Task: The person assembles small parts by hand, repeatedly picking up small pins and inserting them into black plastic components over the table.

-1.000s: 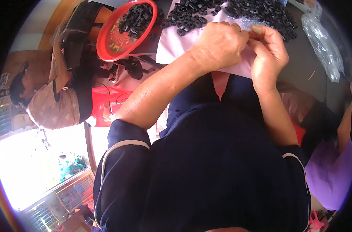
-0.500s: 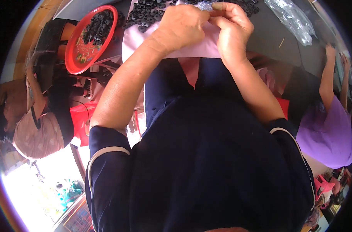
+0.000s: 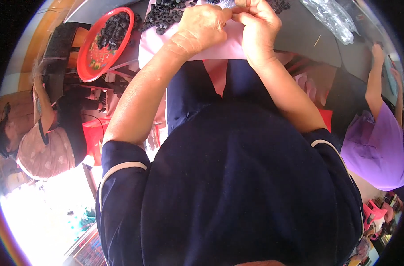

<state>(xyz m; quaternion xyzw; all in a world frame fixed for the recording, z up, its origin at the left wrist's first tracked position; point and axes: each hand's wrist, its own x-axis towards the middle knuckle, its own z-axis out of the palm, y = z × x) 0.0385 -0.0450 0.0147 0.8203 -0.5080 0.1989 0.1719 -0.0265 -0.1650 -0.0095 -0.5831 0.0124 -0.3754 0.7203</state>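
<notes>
Over the front edge of the table, my left hand (image 3: 205,26) and my right hand (image 3: 260,29) meet, fingers bent and pinched together. Whatever sits between the fingertips is too small and too covered to make out. A tan covering wraps one fingertip of the right hand. Beneath both hands lies a pink cloth (image 3: 154,48), which hangs over the table edge. Small black ribbed plastic parts (image 3: 164,17) are heaped on it, just beyond my left hand. Behind the fingertips shows a bit of clear, shiny plastic (image 3: 227,4).
A red round tray (image 3: 83,62) with more black parts stands at the left. Clear plastic bags (image 3: 333,20) lie on the dark table (image 3: 299,42) at the right. One person (image 3: 46,148) sits at the left, another in purple (image 3: 372,146) at the right.
Both hands have shifted slightly left and up in the picture, still pinched together. The surroundings have shifted a little too. Fewer of the black parts show at the top.
</notes>
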